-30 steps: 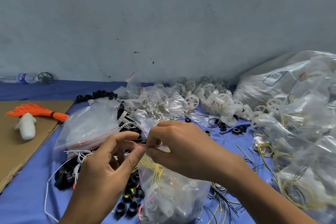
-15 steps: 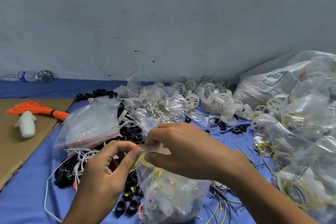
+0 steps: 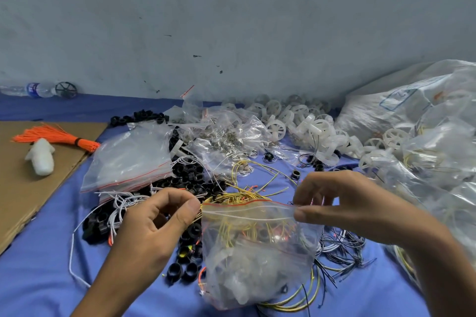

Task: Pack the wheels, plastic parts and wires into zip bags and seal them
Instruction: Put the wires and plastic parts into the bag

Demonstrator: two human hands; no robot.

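- While the left hand (image 3: 154, 224) pinches the left end of the mouth of the bag (image 3: 257, 260) between thumb and forefinger, the right hand (image 3: 342, 203) pinches the right end the same way, and the mouth is stretched taut between them.
- The bag hangs from those two corners just in front of the person, its belly down on the blue cloth (image 3: 38, 278).
- I'd judge it light but lumpy. The thin film is slippery and will crease and slide, so the stiffer zip (image 3: 247, 207) under the red line is the place to hold and press.
- Whether the zip is closed along its length I cannot tell.
- Inside are springy yellow wires (image 3: 231, 231) and pale, hard plastic parts (image 3: 231, 278); the wires may push back against the seal.
- Just behind lie glossy black rings (image 3: 190, 180) and thin white leads (image 3: 121, 201).
- Further out are flat empty bags (image 3: 131, 159), a heap of spoked white wheels (image 3: 304, 126) and a crinkled sack (image 3: 412, 105) at the right.
- Orange ties (image 3: 54, 136) lie on cardboard (image 3: 25, 201) at the left.
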